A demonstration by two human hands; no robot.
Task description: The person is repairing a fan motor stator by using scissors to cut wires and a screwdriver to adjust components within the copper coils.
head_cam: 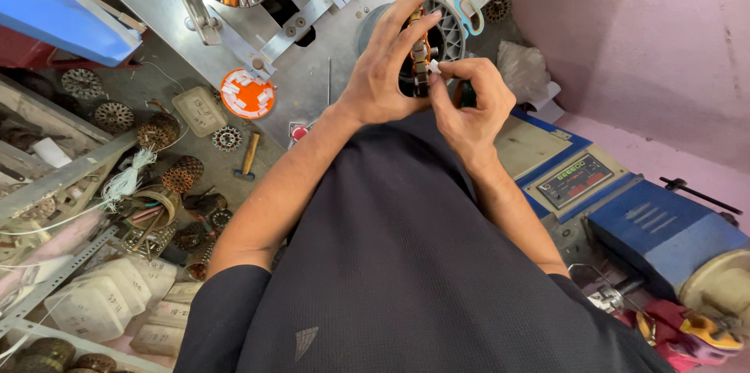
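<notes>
L hand (pixel 380 76) wraps the wound stator ring (pixel 420 53), fingers spread over its edge, grip clamped on it. R hand (pixel 469 103) pinches a small white insulator piece (pixel 434 67) at the ring's rim. Ring held edge-on above the grey machine plate (pixel 312 68). Orange disc (pixel 247 93) w/ white bits and a hammer (pixel 249 156) lie lower left.

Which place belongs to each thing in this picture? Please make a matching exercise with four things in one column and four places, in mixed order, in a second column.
Things:
1. round metal stator core with copper-coloured windings
2. small white insulation piece
3. round orange dish with white pieces
4. small hammer with wooden handle

Places:
A. lying on the floor below the dish
B. pinched in the right hand
C. gripped by the left hand
D. on the grey machine plate

Pairs: 1-C, 2-B, 3-D, 4-A
</notes>
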